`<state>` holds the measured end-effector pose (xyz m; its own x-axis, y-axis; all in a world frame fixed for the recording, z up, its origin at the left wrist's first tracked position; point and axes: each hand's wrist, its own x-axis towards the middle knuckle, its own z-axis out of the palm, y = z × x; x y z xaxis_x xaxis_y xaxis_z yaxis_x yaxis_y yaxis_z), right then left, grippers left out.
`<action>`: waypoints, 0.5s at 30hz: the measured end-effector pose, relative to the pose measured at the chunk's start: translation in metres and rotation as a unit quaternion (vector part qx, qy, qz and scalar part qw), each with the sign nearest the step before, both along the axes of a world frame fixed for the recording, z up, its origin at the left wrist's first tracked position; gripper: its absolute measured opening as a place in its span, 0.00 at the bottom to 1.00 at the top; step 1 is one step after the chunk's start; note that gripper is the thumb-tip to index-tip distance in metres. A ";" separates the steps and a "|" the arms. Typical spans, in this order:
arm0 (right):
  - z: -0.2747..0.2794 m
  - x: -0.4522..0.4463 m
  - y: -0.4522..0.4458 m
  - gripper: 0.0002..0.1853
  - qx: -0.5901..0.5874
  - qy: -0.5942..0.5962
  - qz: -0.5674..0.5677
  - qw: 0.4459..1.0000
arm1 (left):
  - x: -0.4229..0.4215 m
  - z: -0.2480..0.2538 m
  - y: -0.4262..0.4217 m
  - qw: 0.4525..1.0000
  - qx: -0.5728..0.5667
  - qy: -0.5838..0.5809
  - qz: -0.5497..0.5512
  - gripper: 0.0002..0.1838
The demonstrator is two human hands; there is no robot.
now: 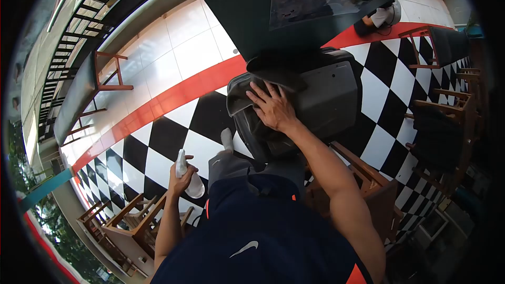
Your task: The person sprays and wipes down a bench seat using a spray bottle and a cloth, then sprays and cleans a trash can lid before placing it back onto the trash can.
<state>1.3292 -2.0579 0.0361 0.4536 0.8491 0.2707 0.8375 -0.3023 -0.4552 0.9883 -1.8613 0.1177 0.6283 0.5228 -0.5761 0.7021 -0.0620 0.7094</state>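
Observation:
My left hand [182,176] is wrapped around a white spray bottle [195,188], its white nozzle pointing up, held over the checkered floor. My right hand [274,109] lies with its fingers spread on a dark, rounded object [329,108] that looks like a black plastic case or bin. Dark, soft-looking material [273,72] lies around the fingertips; I cannot tell whether it is a cloth or part of the object. The object stands right in front of my legs, below a tall dark panel [247,10].
Wooden chairs [138,221] stand at the lower left, with more wooden furniture [368,173] close on my right. A padded bench [79,97] is at the left by a black railing [63,52]. Beyond the panel, another person [381,17] is partly visible near the red floor strip [173,90].

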 end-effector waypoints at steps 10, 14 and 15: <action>0.000 0.000 0.030 0.23 -0.175 -0.005 -0.210 0.962 | -0.027 0.002 0.120 0.992 -0.017 0.004 -0.128 0.19; -0.007 0.015 -0.029 0.23 -0.126 0.002 -0.249 0.960 | -0.006 -0.010 0.120 0.982 -0.050 0.012 -0.182 0.20; -0.011 0.047 -0.060 0.23 -0.173 -0.002 -0.301 0.938 | 0.004 -0.004 0.113 0.980 -0.062 0.009 -0.190 0.21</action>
<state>1.3766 -2.1182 0.0251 0.8785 0.4768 0.0290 0.4691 -0.8496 -0.2411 0.9919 -1.7478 0.1135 0.7529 0.1779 -0.6336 0.6578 -0.2350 0.7156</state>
